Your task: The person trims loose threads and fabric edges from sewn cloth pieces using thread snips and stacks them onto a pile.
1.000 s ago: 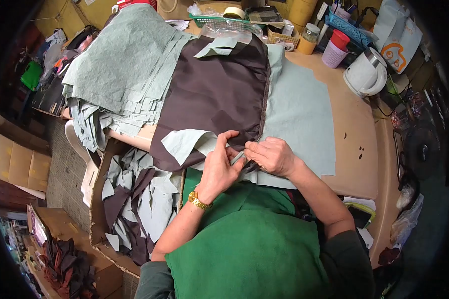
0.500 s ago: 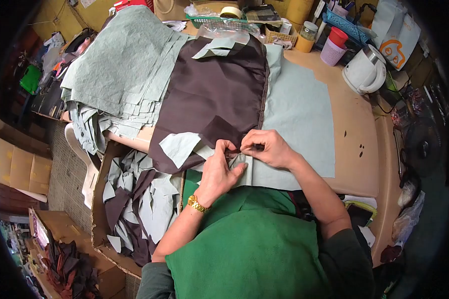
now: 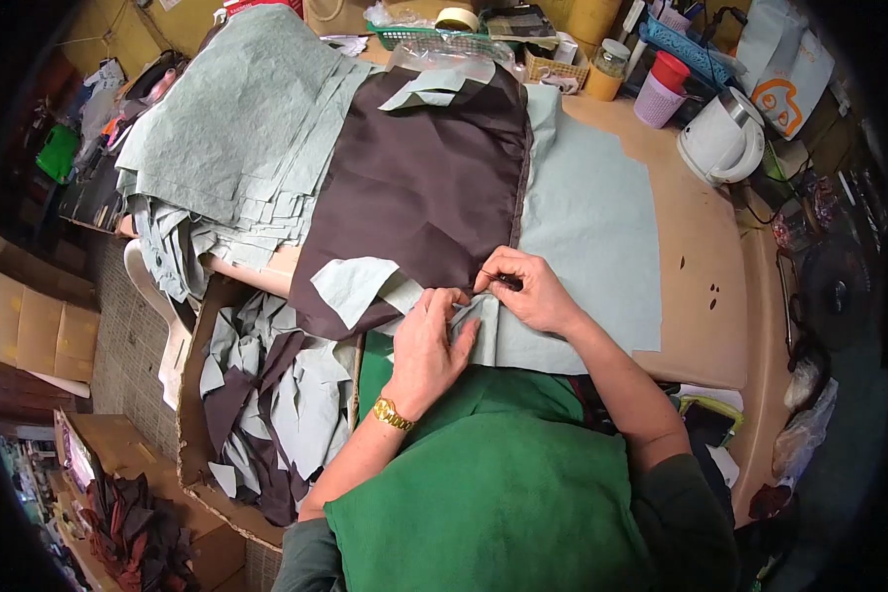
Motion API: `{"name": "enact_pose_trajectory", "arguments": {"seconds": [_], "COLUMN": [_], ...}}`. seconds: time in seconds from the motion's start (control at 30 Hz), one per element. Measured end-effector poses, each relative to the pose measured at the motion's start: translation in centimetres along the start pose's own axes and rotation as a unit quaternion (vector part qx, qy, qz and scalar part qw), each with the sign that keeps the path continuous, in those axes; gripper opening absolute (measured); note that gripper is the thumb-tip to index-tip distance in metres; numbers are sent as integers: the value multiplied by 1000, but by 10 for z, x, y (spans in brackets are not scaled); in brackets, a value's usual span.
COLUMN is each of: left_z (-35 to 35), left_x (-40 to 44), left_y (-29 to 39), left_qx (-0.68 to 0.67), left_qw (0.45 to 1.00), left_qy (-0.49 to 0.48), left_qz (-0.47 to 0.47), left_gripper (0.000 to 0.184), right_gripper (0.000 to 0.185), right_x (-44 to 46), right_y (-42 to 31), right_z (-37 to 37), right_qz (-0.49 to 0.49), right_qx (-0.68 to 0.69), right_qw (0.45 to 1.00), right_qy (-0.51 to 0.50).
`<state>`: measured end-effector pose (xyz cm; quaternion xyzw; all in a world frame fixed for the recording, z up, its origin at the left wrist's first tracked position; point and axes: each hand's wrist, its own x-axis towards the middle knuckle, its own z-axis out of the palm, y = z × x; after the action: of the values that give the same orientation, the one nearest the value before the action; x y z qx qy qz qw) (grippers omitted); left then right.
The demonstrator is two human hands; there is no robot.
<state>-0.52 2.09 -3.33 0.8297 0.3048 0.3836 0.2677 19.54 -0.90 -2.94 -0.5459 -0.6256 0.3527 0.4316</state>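
Dark brown fabric (image 3: 414, 168) lies over a pale grey-green sheet (image 3: 597, 217) on the table. At its lower right corner my left hand (image 3: 432, 340), with a gold watch at the wrist, pinches the folded pale edge. My right hand (image 3: 525, 291) is closed in a pinch at the same corner, touching the cloth edge; a small dark thing shows between its fingers, too small to name. A loose pale flap (image 3: 350, 286) rests on the brown fabric left of my hands, and another pale flap (image 3: 426, 89) lies near its top.
Stacked pale sheets (image 3: 247, 128) cover the table's left. Below them a cardboard box (image 3: 189, 434) holds fabric scraps (image 3: 311, 405). At the back are a green basket (image 3: 395, 37) and a jar (image 3: 607, 69). A white kettle (image 3: 722, 138) and a pink cup (image 3: 656, 102) stand at the right.
My left hand has lowered slightly and its fingers have shifted on the folded edge. My right hand has moved up and left from the lower edge, to the brown fabric's corner.
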Motion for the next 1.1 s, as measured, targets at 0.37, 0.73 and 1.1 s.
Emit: {"name": "enact_pose_trajectory", "arguments": {"seconds": [0.37, 0.73, 1.1], "left_z": [-7, -7, -10], "left_x": [14, 12, 13], "left_y": [2, -4, 4], "left_qx": [8, -36, 7], "left_qw": [996, 998, 999], "left_qy": [-37, 2, 0], "left_qz": [-81, -43, -32], "left_gripper": [17, 11, 11], "right_gripper": [25, 21, 19], "right_x": [-9, -5, -1], "right_y": [-19, -3, -14], "right_z": [3, 1, 2], "right_qz": [-58, -93, -207], "right_qx": [-73, -81, -243], "right_qw": [995, 992, 947], "right_qy": [25, 34, 37]}}
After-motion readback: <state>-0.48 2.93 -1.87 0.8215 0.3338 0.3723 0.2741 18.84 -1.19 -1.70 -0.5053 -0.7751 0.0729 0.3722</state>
